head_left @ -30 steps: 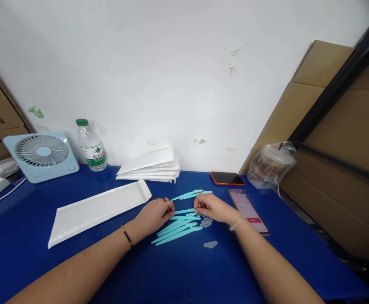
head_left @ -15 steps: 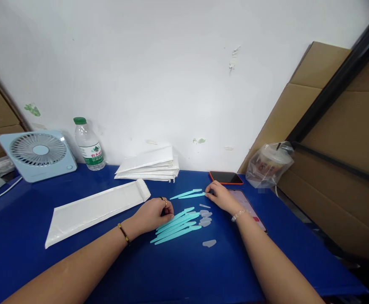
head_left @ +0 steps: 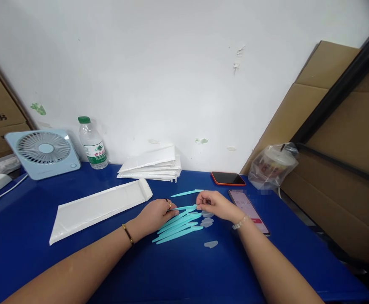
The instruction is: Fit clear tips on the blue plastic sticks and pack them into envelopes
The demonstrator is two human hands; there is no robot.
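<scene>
The turquoise stick (head_left: 185, 207) is above the blue table (head_left: 178, 274), between the two hands: the right hand (head_left: 212, 204) pinches one end with thumb and finger closed together, and the left hand (head_left: 158, 214), with its fingers bent inward, seems to grip the other end, though the fingers partly cover this contact. Just below it lies a group of similar sticks (head_left: 180, 235), with clear plastic pieces (head_left: 207, 223) beside their ends, while one single stick (head_left: 183, 194) lies apart, nearer to the wall (head_left: 184, 84).
</scene>
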